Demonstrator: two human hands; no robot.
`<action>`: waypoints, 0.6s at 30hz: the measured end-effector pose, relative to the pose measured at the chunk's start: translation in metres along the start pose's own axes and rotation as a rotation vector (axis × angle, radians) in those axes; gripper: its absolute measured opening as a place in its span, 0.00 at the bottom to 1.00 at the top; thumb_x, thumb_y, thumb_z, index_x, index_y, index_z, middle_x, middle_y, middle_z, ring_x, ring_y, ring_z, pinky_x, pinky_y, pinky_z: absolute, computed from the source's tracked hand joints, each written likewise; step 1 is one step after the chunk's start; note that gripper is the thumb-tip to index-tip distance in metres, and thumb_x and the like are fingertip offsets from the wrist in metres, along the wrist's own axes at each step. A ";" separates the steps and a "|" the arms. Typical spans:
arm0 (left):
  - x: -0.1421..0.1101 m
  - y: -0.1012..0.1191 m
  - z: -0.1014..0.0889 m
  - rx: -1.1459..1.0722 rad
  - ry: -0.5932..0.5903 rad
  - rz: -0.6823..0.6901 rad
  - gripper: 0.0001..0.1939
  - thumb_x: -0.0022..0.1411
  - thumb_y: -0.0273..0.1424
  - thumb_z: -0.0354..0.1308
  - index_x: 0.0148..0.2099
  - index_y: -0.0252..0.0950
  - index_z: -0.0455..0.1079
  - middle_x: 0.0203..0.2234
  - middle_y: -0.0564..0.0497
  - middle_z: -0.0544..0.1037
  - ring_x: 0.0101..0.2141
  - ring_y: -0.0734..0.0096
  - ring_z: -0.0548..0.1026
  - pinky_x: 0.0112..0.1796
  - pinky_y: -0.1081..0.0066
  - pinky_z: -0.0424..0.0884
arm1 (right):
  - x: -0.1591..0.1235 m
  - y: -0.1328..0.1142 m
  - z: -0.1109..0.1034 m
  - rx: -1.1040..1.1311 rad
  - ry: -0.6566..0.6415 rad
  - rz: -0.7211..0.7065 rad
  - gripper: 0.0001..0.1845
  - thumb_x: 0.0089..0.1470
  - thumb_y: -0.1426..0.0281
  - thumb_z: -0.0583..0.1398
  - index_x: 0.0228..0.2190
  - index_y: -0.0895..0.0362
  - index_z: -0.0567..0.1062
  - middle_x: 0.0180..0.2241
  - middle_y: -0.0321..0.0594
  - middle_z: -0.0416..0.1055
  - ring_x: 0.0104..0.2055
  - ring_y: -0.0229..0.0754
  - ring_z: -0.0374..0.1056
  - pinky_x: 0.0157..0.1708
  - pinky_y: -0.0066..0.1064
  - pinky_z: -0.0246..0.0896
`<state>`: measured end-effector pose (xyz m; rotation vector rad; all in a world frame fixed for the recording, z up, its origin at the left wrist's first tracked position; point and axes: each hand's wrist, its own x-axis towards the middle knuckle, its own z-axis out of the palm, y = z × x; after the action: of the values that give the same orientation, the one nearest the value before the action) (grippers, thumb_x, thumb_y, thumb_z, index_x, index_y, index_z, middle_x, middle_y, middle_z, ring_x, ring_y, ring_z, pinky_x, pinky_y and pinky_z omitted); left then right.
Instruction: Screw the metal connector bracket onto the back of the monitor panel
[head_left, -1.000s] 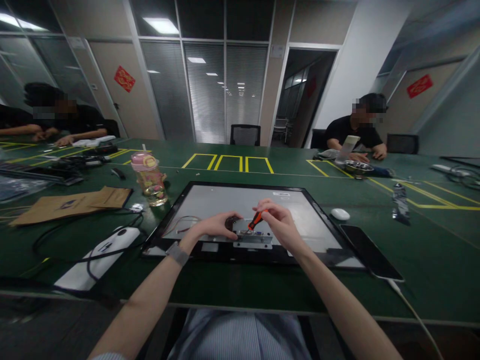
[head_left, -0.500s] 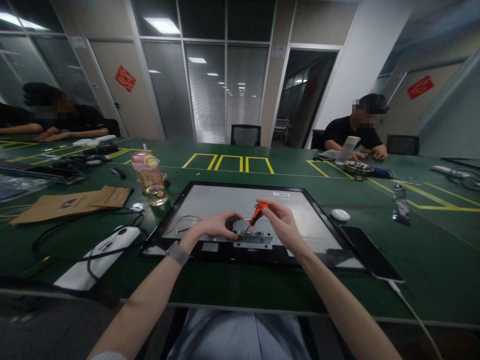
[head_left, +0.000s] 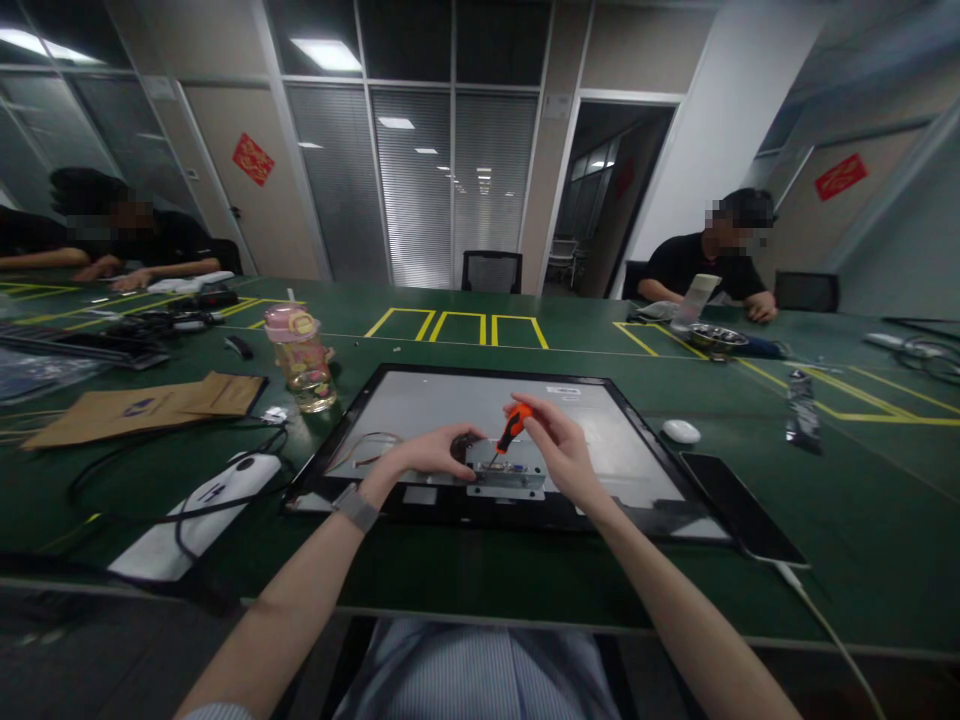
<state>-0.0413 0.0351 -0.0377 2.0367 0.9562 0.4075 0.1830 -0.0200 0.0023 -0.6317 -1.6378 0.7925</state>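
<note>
My right hand (head_left: 564, 448) grips the orange-and-black handle of a screwdriver (head_left: 514, 427) between thumb and fingers. The screwdriver leans, with its shaft pointing down into a metal bracket (head_left: 517, 488) that carries a small circuit board (head_left: 510, 468). Whether the tip sits in a screw is too small to tell. At the bracket's left end, my left hand (head_left: 435, 452) is curled with thumb and fingers around its edge, beside a dark part that I cannot make out. Beneath both hands lies a flat display panel (head_left: 435, 400) with a black frame and grey back; thin wires (head_left: 367, 447) lie on its left side.
Left of the panel stand a pink-lidded bottle (head_left: 300, 360), a paper bag (head_left: 142, 408) and a white power strip (head_left: 202, 515) with black cables. To the right lie a phone (head_left: 742, 505) and a white case (head_left: 681, 432). Co-workers sit across the green table (head_left: 450, 570).
The screwdriver handle and my right fingers have shifted very slightly left, with the shaft still at the bracket. My left hand stays in place. A co-worker's hand at the far left has moved.
</note>
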 end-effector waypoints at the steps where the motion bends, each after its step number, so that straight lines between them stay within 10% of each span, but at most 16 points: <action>1: 0.000 0.000 0.000 0.003 0.001 0.003 0.33 0.46 0.34 0.67 0.56 0.37 0.63 0.40 0.50 0.72 0.36 0.66 0.70 0.37 0.68 0.65 | 0.000 -0.001 -0.001 0.011 -0.016 0.011 0.14 0.61 0.64 0.55 0.47 0.49 0.73 0.39 0.41 0.74 0.44 0.43 0.70 0.48 0.39 0.64; 8: -0.001 0.002 -0.001 -0.035 -0.006 0.009 0.33 0.46 0.34 0.67 0.55 0.37 0.63 0.43 0.49 0.72 0.40 0.63 0.70 0.42 0.65 0.66 | 0.002 -0.002 0.000 0.068 0.006 -0.009 0.07 0.53 0.64 0.63 0.33 0.52 0.79 0.36 0.41 0.69 0.40 0.42 0.68 0.39 0.34 0.67; 18: -0.002 0.001 -0.002 0.031 0.002 0.011 0.33 0.47 0.35 0.67 0.56 0.38 0.63 0.45 0.49 0.71 0.41 0.62 0.70 0.42 0.66 0.65 | 0.002 -0.001 -0.003 0.049 -0.042 0.036 0.12 0.60 0.64 0.56 0.43 0.50 0.76 0.45 0.43 0.72 0.51 0.45 0.67 0.51 0.41 0.62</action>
<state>-0.0431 0.0344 -0.0360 2.0703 0.9580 0.4031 0.1853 -0.0192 0.0048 -0.6153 -1.6437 0.8745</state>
